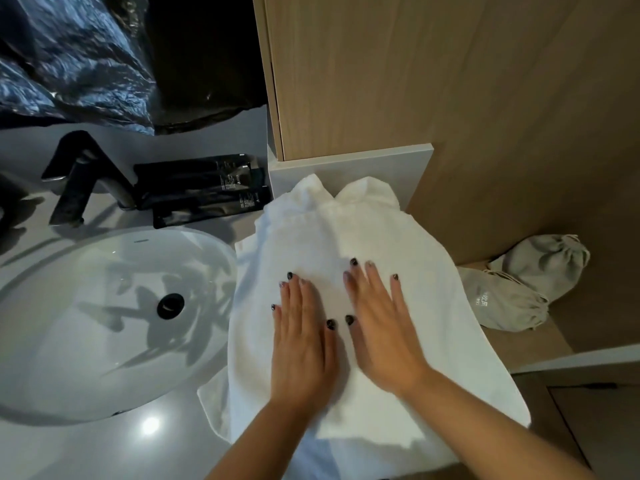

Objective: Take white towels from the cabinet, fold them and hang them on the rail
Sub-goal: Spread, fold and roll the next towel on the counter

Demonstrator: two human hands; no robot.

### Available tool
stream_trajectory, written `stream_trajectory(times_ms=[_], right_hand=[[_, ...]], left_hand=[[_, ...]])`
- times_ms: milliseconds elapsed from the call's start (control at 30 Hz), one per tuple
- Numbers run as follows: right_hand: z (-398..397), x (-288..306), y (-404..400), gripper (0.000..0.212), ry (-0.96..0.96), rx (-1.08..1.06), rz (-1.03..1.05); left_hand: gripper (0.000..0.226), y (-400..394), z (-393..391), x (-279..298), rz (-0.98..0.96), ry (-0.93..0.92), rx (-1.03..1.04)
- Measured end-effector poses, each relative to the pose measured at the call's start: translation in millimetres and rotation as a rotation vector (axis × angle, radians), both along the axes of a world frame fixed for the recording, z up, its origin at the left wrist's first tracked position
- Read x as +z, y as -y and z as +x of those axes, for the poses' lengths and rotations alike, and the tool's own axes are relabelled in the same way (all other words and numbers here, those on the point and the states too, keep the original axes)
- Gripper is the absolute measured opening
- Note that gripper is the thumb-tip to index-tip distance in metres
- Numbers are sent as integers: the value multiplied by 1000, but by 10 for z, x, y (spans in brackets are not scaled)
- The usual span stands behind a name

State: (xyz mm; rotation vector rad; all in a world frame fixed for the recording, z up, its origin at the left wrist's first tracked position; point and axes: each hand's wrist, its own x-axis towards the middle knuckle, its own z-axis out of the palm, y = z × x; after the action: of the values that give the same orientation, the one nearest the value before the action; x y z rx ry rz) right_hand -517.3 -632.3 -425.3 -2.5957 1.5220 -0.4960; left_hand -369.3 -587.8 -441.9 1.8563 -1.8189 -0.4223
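A white towel (346, 237) lies folded lengthwise on the grey counter, to the right of the sink, its far end bunched against a low ledge. My left hand (303, 337) rests flat on the towel's middle, fingers spread. My right hand (381, 327) lies flat beside it on the same towel, fingers apart and pointing away from me. Neither hand grips the cloth. The wooden cabinet (415, 74) stands behind the towel. No rail is in view.
A white oval sink (86, 323) with a black drain fills the left. A black tap (79, 174) and several black sachets (204, 188) stand behind it. Two grey drawstring bags (519, 282) lie on a wooden shelf at right. A black plastic bag (86, 57) hangs at top left.
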Motion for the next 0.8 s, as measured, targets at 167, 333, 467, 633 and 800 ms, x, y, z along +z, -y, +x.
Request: stream_trajectory(times_ms=[167, 333, 467, 633, 800], right_hand=[[-137, -187, 41, 67, -187, 64, -25], [-334, -199, 73, 68, -125, 68, -12], [-363, -130, -28, 69, -78, -52, 46], [-79, -217, -537, 60, -88, 90, 75], [-406, -316, -482, 67, -158, 233, 81]], left_hand=[[68, -44, 46, -155, 32, 168, -23], [68, -210, 269, -177, 34, 220, -40], [65, -421, 360, -151, 29, 202, -44], [61, -677, 110, -198, 8, 217, -139], [63, -739, 277, -260, 24, 276, -122]])
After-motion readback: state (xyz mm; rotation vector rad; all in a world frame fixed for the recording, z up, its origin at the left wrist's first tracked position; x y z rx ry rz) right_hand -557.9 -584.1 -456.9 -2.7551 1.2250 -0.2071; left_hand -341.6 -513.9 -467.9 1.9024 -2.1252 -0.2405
